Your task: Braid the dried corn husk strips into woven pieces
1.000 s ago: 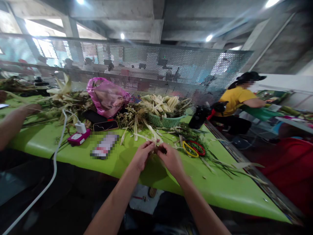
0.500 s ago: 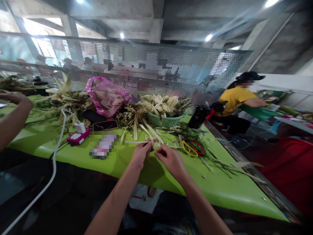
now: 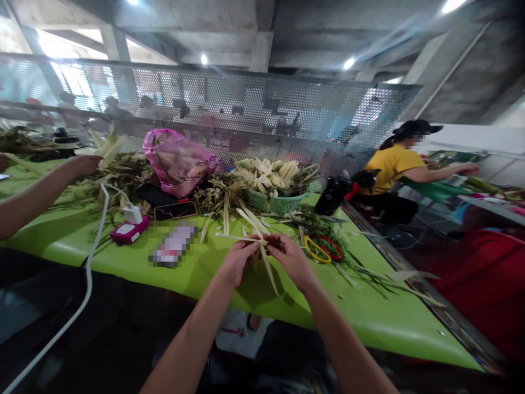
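Close together over the front part of the table, both my hands work on pale corn husk strips (image 3: 269, 272). My left hand (image 3: 240, 261) is closed, pinching the strips between thumb and fingers; one narrow end sticks out to the left. The fingertips of my right hand (image 3: 292, 261) are also pressed together on the strips, just right of the left ones. A long tapered end hangs down between the hands. How the strips cross at the fingertips is partly hidden. Scissors with yellow and red handles (image 3: 316, 249) lie to the right of my right hand.
Beyond my hands stands a green basket (image 3: 279, 203) heaped with husks. Along the green table (image 3: 369, 323) are a pink plastic bag (image 3: 176, 164), phones, a purple power block (image 3: 130, 231) with a white cable, and a black bottle (image 3: 330, 196). A co-worker's arm (image 3: 45, 189) reaches in from the left.
A long husk end now hangs down between my hands, and my right fingers have shifted slightly up. At the left, the co-worker's arm has stretched right to the husk pile.
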Demonstrator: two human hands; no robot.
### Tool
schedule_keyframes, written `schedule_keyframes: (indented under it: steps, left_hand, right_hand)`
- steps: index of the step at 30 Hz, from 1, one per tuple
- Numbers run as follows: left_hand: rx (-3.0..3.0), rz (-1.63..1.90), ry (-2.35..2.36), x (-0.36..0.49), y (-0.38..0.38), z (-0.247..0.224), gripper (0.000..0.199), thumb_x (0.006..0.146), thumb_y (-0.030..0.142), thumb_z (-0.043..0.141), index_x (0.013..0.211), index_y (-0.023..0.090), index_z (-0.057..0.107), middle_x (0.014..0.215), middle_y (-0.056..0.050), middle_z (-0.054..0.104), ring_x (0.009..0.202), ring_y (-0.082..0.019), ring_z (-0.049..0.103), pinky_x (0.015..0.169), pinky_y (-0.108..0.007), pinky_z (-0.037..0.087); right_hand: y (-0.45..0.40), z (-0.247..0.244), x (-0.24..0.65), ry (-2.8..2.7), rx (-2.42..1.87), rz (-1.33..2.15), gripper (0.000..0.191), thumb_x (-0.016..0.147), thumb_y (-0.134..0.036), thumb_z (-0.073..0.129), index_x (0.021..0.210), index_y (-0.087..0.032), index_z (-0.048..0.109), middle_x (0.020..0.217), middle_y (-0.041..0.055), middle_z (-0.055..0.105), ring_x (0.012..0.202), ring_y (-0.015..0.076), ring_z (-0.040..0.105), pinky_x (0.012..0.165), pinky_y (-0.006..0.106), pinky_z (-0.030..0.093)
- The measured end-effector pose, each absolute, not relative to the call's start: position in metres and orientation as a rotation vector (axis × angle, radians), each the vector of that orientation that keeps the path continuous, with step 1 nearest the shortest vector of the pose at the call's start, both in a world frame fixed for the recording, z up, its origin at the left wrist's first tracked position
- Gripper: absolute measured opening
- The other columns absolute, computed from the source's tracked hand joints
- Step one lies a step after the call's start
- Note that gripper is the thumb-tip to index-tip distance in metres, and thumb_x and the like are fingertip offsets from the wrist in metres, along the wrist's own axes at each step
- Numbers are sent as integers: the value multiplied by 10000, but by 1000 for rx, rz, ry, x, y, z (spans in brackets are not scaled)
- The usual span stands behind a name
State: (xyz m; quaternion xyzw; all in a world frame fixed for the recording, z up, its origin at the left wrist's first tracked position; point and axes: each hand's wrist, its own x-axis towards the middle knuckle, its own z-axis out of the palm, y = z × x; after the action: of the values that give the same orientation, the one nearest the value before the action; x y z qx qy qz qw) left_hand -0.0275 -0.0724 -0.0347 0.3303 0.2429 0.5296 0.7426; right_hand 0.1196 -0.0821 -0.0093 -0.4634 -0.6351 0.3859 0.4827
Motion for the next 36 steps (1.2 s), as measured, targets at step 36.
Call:
schedule_keyframes:
  steps: [36]
  left_hand:
    - [794, 1239, 621, -26, -71, -39, 269, 615, 354, 757, 773, 155, 666, 758, -9, 628, 702, -115, 555, 706, -232, 419]
  right_hand:
    - [-93, -27, 112, -1662, -1269, 635, 226, 834, -398, 565, 773, -181, 573, 664, 0, 587, 601, 153, 527, 561, 259, 406]
